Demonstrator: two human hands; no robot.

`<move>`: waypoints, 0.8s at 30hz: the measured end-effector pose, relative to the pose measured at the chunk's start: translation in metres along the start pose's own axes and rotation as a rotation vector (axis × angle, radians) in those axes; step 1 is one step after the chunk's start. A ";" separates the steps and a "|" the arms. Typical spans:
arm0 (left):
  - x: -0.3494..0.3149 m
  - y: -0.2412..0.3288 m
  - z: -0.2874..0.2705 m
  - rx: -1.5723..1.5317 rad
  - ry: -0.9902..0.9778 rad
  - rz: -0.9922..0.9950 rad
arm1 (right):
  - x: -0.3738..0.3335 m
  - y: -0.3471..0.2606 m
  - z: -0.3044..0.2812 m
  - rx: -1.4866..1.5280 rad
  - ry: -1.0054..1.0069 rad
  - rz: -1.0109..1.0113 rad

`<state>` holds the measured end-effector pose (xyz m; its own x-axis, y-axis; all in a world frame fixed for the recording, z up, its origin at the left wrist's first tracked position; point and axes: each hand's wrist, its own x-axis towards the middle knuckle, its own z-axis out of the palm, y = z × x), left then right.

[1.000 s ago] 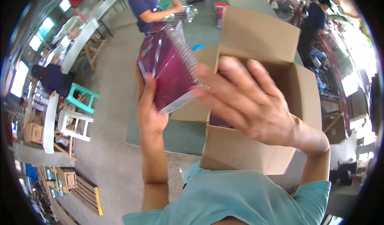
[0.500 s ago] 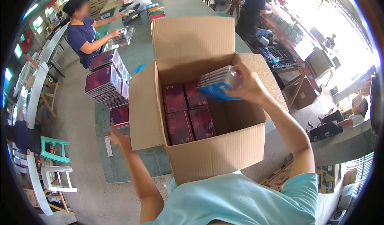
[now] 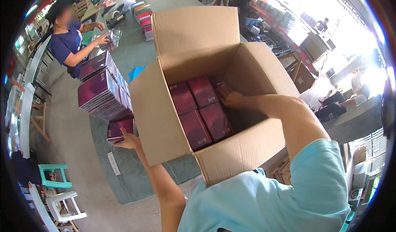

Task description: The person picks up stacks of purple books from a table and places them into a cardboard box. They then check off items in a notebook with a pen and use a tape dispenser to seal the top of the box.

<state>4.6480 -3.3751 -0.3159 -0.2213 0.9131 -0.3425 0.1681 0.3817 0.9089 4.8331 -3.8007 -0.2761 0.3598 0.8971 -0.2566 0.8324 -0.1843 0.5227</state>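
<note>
Right hand (image 3: 232,99) is down inside the open cardboard box (image 3: 247,149), fingers flat and close together, pressed on a dark red packet (image 3: 220,87) at the far right of the packed layer; fingertips partly hidden, so whether they curl around its edge cannot be told. Left hand (image 3: 128,141) reaches out left of the box, fingers loosely bent on the near edge of a small stack of dark red notebooks (image 3: 119,129) lying flat on the table; thumb not visible, grip unclear, touching for sure.

Inside the box: maroon packets (image 3: 198,116) lie flat in rows, filling the left and middle of the floor, the right part in shadow. Box flaps stand open, far flap (image 3: 196,28) upright, left flap leaning out toward the left hand.

Just far of the left hand's stack, a taller pile of spiral-bound notebooks (image 3: 103,94) with dark red covers, spiral edges facing right, near the box's left wall. A bright blue item (image 3: 136,72) lies between that pile and the box. A white strip (image 3: 113,163) sits near the table's near left edge. All rests on a grey-green table (image 3: 136,182).

Far left, another person in a dark blue shirt (image 3: 66,44) sits at the table, hands on clear wrapped items. More coloured stacks (image 3: 142,17) far along the table. Green and white plastic stools (image 3: 55,190) stand on the floor near left.
</note>
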 end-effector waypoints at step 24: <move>-0.086 0.086 -0.235 -1.274 -1.683 -0.499 | 0.056 0.063 -0.061 0.489 -0.611 0.193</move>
<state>4.4552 -3.4546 -0.1525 0.9119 0.2999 0.2803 -0.3344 0.9387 0.0837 4.8802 -3.7380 -0.2079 0.5654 0.4796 -0.6711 0.7713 -0.5958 0.2240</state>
